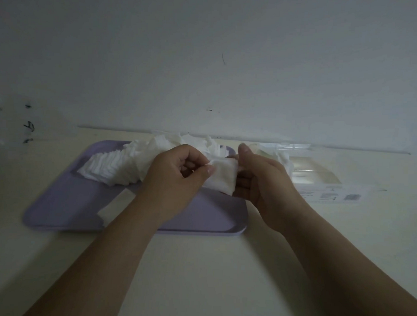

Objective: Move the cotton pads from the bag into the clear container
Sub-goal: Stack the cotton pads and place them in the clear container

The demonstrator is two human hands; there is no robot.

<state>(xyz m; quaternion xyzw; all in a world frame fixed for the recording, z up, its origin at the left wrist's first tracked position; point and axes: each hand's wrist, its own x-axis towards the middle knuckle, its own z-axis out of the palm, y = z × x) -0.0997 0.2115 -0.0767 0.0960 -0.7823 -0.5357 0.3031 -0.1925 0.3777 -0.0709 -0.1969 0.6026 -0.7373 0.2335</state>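
Pale table [222, 276] met a white wall [206, 63]. Over the table, a small stack [222, 178] of cotton pads was held between both hands, above the right half of a lavender tray [200, 219]. The left hand [176, 171] pinched the stack's left end with thumb and curled fingers. The right hand [261, 181] gripped its right end, thumb raised. More pads [112, 166] lay fanned across the tray's far side. Just right of the tray stood the clear container [320, 180].
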